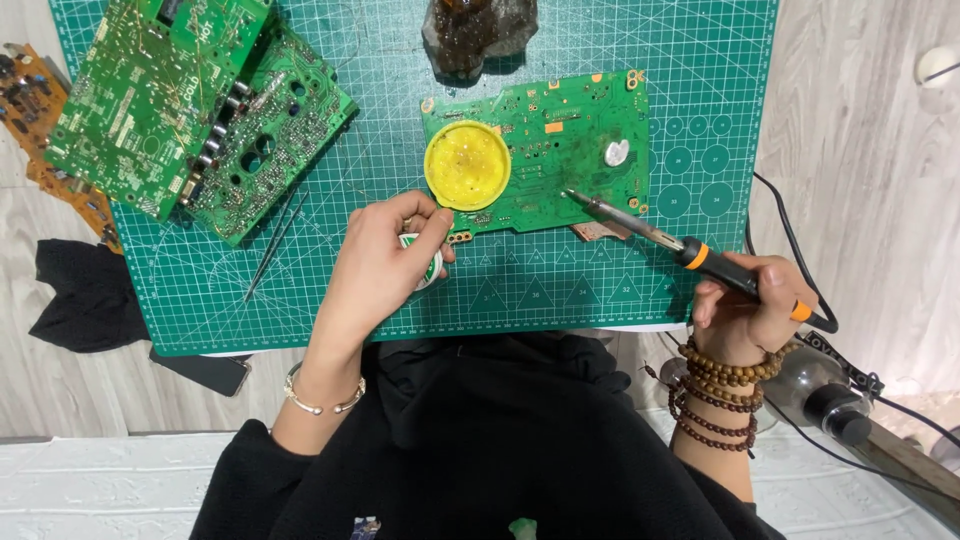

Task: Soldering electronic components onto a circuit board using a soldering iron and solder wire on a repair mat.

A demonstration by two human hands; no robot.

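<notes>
A green circuit board (560,150) lies on the green cutting mat (560,290), with a round yellow tin of flux (467,165) resting on its left end. My right hand (745,305) grips a black and orange soldering iron (660,238); its tip touches the board near the middle right. My left hand (385,265) is closed around a small white and green spool (425,262) at the board's lower left edge. A white round part (616,153) sits on the board's right side.
Two stacked green circuit boards (190,110) lie at the mat's upper left, over an orange board (40,110). Tweezers (272,245) rest left of my left hand. A dark lump (478,32) sits at the top. Black cloth (85,295) and a phone (205,370) lie left.
</notes>
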